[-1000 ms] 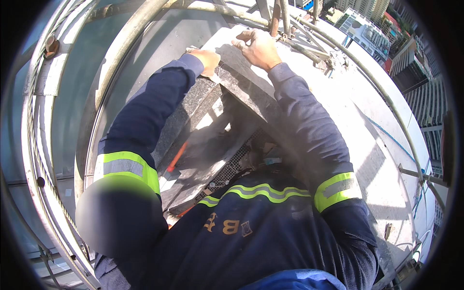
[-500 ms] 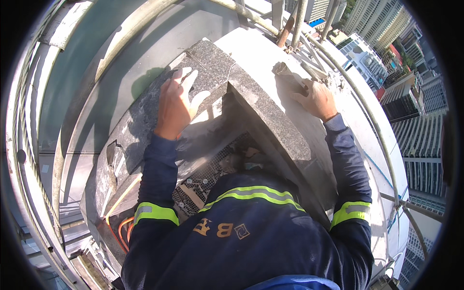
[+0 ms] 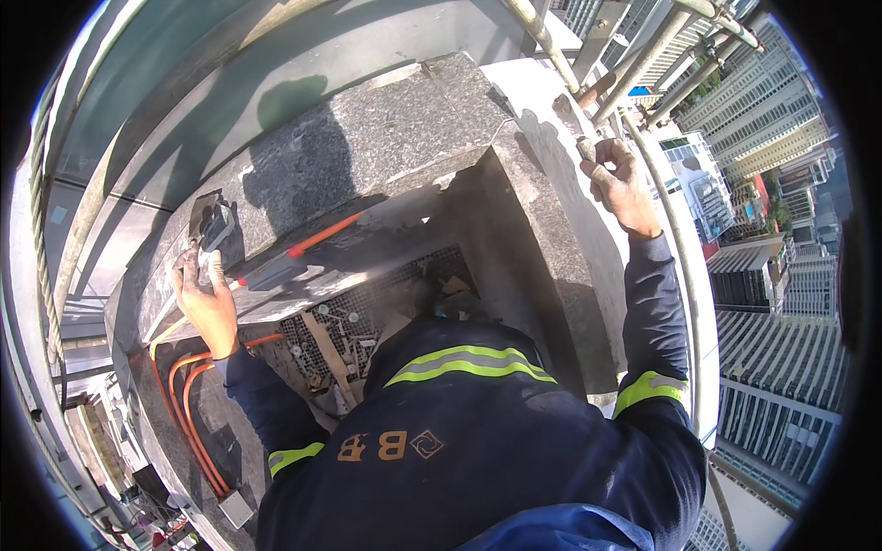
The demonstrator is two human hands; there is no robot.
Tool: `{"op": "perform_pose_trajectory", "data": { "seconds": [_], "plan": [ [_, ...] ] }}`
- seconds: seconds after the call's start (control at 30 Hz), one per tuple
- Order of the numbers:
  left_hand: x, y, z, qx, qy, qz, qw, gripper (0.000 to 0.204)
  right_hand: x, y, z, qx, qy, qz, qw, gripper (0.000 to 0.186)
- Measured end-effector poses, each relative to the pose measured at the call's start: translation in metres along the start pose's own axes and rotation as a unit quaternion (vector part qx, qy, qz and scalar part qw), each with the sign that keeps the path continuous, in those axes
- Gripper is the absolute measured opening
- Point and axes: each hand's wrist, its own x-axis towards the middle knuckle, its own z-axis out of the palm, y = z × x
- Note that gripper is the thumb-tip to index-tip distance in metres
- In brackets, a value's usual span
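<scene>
My left hand [image 3: 204, 301] is at the left end of the grey granite ledge [image 3: 395, 124], its fingers apart. Its fingertips reach the lower end of a flat metal tool [image 3: 219, 220], which looks like a trowel and lies on the stone; I cannot make out a grip on it. Raised over the pale right side of the ledge, my right hand [image 3: 627, 191] has its thumb and fingers pinched together. Between them is a small crumpled grey-brown piece [image 3: 586, 147], rag-like, partly hidden by the fingers.
Inside the ledge is a recess with dusty mesh [image 3: 322, 331], a wooden strip [image 3: 329, 354] and debris. Orange cables [image 3: 188, 404] run along the left, and an orange rod [image 3: 326, 234] crosses the recess. Scaffold pipes [image 3: 648, 64] stand beyond, with tall buildings far below.
My left hand has gone from the middle of the granite to the tool at the left. My right hand is still at the right, now lifting the crumpled piece. The view has shifted.
</scene>
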Motion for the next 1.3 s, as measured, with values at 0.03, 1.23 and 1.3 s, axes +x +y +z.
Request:
{"op": "perform_pose_trajectory", "data": {
  "seconds": [0.03, 1.23, 1.3],
  "plan": [
    [-0.004, 0.007, -0.001, -0.028, -0.002, -0.01, 1.0, 0.039, 0.006, -0.002, 0.006, 0.005, -0.024, -0.009, 1.0, 0.033],
    [-0.026, -0.02, 0.014, 0.01, 0.008, -0.062, 0.998, 0.041, 0.069, -0.004, 0.044, -0.06, -0.098, -0.114, 0.987, 0.039],
    [-0.032, -0.019, 0.019, 0.002, -0.002, -0.057, 0.998, 0.042, 0.1, 0.025, 0.049, -0.019, -0.076, -0.271, 0.959, 0.044]
  ]
}}
